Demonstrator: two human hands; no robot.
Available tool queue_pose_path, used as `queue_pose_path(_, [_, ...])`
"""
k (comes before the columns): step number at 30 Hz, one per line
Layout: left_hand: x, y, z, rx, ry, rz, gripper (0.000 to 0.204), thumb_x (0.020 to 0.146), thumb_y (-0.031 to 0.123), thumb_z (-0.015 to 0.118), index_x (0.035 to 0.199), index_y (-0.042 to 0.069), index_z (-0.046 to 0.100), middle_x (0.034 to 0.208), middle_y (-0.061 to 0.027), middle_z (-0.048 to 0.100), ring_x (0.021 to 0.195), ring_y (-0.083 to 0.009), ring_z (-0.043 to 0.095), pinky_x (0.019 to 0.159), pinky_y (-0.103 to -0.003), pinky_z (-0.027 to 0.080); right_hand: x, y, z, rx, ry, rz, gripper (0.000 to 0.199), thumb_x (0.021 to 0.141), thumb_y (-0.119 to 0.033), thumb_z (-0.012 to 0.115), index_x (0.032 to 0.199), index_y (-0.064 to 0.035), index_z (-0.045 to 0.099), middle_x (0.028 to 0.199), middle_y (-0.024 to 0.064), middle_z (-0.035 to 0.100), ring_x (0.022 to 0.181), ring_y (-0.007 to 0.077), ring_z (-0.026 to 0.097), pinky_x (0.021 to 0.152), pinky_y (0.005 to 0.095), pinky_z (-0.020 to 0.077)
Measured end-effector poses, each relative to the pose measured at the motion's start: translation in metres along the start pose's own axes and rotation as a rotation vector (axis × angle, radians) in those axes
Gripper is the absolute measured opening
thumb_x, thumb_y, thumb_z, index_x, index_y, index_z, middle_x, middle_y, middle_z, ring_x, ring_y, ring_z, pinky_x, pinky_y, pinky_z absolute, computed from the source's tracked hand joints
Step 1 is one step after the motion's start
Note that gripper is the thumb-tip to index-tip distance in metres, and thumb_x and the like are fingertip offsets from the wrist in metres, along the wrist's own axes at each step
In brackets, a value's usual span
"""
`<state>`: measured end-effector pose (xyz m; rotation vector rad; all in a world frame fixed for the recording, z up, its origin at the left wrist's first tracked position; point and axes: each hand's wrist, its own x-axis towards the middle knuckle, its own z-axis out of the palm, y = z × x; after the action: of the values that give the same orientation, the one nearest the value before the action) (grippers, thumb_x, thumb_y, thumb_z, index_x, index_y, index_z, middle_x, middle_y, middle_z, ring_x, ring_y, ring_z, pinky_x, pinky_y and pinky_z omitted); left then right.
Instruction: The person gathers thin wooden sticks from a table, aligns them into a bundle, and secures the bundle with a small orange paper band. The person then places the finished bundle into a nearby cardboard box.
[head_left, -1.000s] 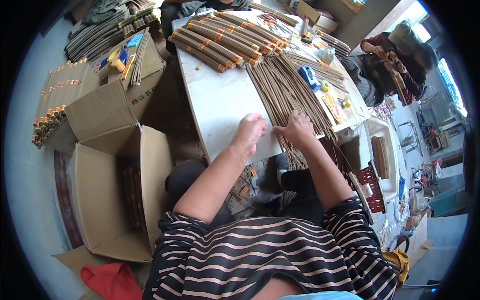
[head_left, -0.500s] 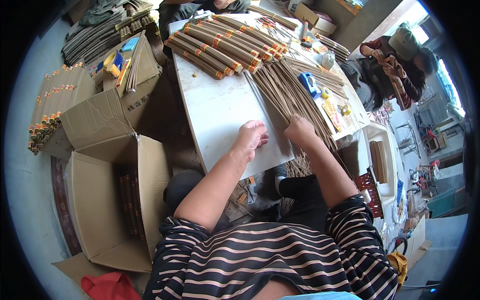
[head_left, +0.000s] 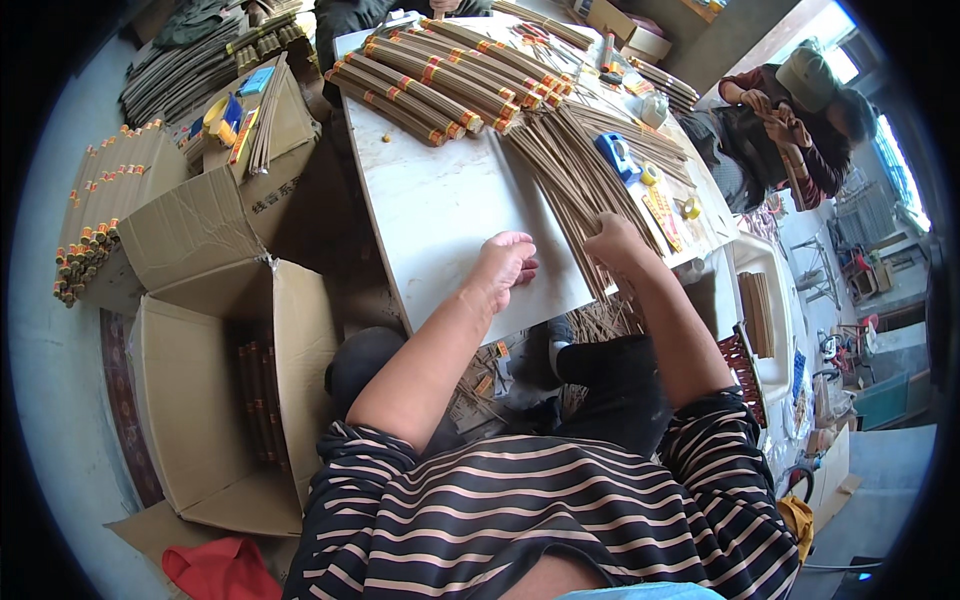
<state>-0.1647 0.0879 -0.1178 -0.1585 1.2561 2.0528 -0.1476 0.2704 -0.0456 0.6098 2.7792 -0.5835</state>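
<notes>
A loose pile of thin brown incense sticks point(head_left: 570, 170) slants across the right half of the white table point(head_left: 440, 210). On the pile's near part rests my right hand point(head_left: 617, 243), its fingers closed on some sticks; how many is hidden. My left hand point(head_left: 505, 268) hovers over the bare tabletop to the left of the pile. Its fingers curl loosely, thumb apart, and nothing shows in them. Beyond both hands lie stacked bundles of incense point(head_left: 450, 75) wrapped with red and yellow labels.
At the table's right are a blue tape dispenser point(head_left: 618, 158), yellow tape rolls point(head_left: 688, 207) and label strips point(head_left: 660, 215). An open cardboard box point(head_left: 210, 400) with bundles inside stands at my left. One co-worker point(head_left: 790, 120) sits at right; another person's hand point(head_left: 443, 8) shows at the far edge.
My right hand has shifted slightly right and away from me along the sticks. The left hand has barely moved. The far person's hand has come into clearer view.
</notes>
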Motion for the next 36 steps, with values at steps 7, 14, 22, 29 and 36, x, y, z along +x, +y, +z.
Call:
queue_pose_path(7, [-0.001, 0.000, -0.001, 0.004, -0.020, 0.017, 0.028, 0.083, 0.009, 0.057, 0.109, 0.001, 0.050, 0.096, -0.0078, 0.055, 0.088, -0.0202, 0.055, 0.077, -0.033, 0.049, -0.026, 0.013, -0.019, 0.577, -0.248, -0.049, 0.012, 0.068, 0.001, 0.057, 0.078, 0.0047, 0.052, 0.060, 0.0119, 0.056, 0.047, 0.0166, 0.055, 0.043, 0.0286, 0.0438])
queue_pose_path(14, [0.000, 0.000, 0.002, 0.019, -0.057, 0.029, 0.033, 0.084, 0.014, 0.059, 0.113, 0.002, 0.047, 0.099, -0.0080, 0.054, 0.093, -0.0200, 0.054, 0.083, -0.033, 0.046, -0.047, 0.024, -0.022, 0.794, -0.164, -0.048, 0.010, 0.075, -0.001, 0.058, 0.081, 0.0018, 0.051, 0.061, 0.0072, 0.054, 0.049, 0.0135, 0.053, 0.044, 0.0251, 0.0427])
queue_pose_path(22, [-0.042, 0.037, 0.018, -0.408, -0.326, 0.304, 0.053, 0.078, 0.019, 0.072, 0.117, 0.005, 0.039, 0.099, -0.0180, 0.058, 0.091, -0.0258, 0.060, 0.078, -0.039, 0.053, -0.117, -0.013, 0.006, 0.936, -0.578, -0.243, 0.020, 0.082, -0.011, 0.061, 0.094, -0.0006, 0.048, 0.073, 0.0024, 0.053, 0.060, 0.0092, 0.054, 0.055, 0.0232, 0.0464])
queue_pose_path(29, [-0.108, 0.121, 0.072, 0.001, -0.291, 0.780, 0.035, 0.077, -0.001, 0.063, 0.108, 0.002, 0.046, 0.071, -0.0028, 0.055, 0.057, -0.0105, 0.055, 0.052, -0.023, 0.048, -0.107, -0.061, 0.013, 1.081, -0.333, -0.604, 0.026, 0.079, -0.014, 0.069, 0.094, -0.0048, 0.049, 0.070, -0.0009, 0.050, 0.058, 0.0061, 0.048, 0.051, 0.0213, 0.0415])
queue_pose_path(36, [-0.114, 0.139, 0.078, 0.330, -0.187, 0.911, 0.024, 0.076, -0.001, 0.066, 0.093, 0.005, 0.050, 0.074, 0.0017, 0.054, 0.067, -0.0054, 0.052, 0.063, -0.021, 0.047, -0.077, -0.092, 0.014, 1.156, -0.225, -0.753, 0.023, 0.080, -0.011, 0.067, 0.095, -0.0053, 0.052, 0.073, -0.0024, 0.053, 0.058, 0.0044, 0.047, 0.050, 0.0200, 0.0400])
